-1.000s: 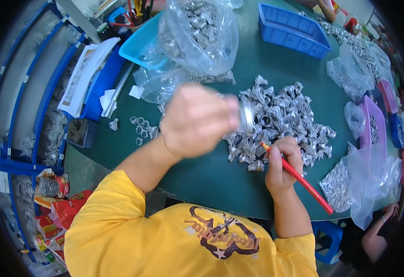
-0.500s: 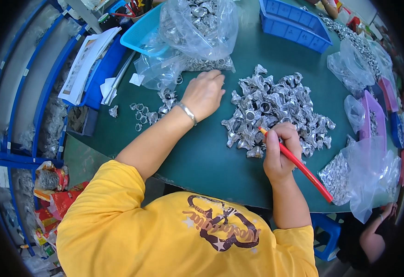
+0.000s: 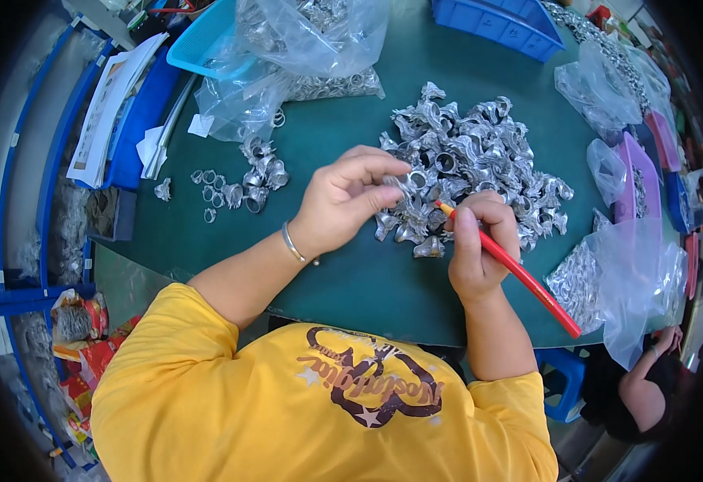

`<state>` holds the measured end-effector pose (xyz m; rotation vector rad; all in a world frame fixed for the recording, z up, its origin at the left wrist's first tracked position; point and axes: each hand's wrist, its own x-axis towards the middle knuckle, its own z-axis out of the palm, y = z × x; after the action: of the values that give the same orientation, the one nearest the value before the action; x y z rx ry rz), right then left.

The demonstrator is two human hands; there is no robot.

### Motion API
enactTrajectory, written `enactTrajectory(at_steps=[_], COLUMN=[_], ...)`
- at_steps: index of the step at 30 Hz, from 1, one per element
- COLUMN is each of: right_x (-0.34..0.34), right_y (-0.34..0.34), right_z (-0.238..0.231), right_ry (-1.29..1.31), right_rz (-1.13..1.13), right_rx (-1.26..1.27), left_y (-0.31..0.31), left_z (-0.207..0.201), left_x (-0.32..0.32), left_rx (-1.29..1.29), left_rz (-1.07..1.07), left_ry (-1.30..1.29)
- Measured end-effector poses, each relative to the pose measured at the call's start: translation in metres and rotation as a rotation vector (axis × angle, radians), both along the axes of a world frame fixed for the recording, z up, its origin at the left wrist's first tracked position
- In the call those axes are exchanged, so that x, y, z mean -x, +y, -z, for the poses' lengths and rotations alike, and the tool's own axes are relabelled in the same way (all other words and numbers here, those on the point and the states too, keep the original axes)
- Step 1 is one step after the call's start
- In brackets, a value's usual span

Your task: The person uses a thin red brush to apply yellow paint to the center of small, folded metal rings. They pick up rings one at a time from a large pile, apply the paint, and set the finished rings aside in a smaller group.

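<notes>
A heap of silver-coloured metal rings (image 3: 484, 157) with bulky, shaped tops lies on the green tabletop in front of me. My left hand (image 3: 337, 201) is at the heap's left edge, thumb and fingers pinched on a ring (image 3: 400, 185) that partly blends into the pieces behind it. My right hand (image 3: 484, 249) grips a red pencil (image 3: 538, 291), its yellowish tip pointing up-left close to that ring. To the left lies a smaller group of loose rings (image 3: 256, 178), some chunky and some plain thin bands.
Beyond my left hand are a turquoise basket (image 3: 200, 50) and a clear bag of metal rings (image 3: 331, 86). A blue bin (image 3: 500, 28) stands at the far side. Plastic bags and a purple tray (image 3: 629, 181) line the right. Papers (image 3: 114, 112) rest at the left; another person's arm (image 3: 639, 384) shows lower right.
My left hand has come from beside the clear bag back toward me, to the heap's left edge, now pinching a ring. The pencil stays in my right hand. The whole view has shifted slightly.
</notes>
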<state>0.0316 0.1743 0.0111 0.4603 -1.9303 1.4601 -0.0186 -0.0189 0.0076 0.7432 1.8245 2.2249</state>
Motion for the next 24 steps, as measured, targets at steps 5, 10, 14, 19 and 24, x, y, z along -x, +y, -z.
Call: enactTrajectory(at_steps=[5, 10, 14, 19, 24], right_x=[0.0002, 0.0008, 0.0011, 0.0028, 0.005], right_y=[0.0002, -0.0006, -0.0003, -0.0035, -0.0059], right_z=[-0.0007, -0.0038, -0.0038, -0.0052, -0.0038], right_ry=[0.011, 0.016, 0.014, 0.041, 0.035], right_rz=[-0.026, -0.061, -0.077, -0.122, -0.126], right_rx=[0.017, -0.04, -0.035, -0.082, -0.1], left_y=[0.0047, 0.0026, 0.0026, 0.0035, 0.0041], left_z=[-0.0014, -0.0008, -0.0025, -0.0013, -0.0011], left_x=[-0.0123, -0.0117, -0.0124, -0.0125, -0.0122], left_rx=[-0.056, 0.186, 0.24, 0.265, 0.287], left_rz=[0.017, -0.001, -0.022, -0.028, -0.043], left_ry=[-0.132, 0.055, 0.112, 0.094, 0.14])
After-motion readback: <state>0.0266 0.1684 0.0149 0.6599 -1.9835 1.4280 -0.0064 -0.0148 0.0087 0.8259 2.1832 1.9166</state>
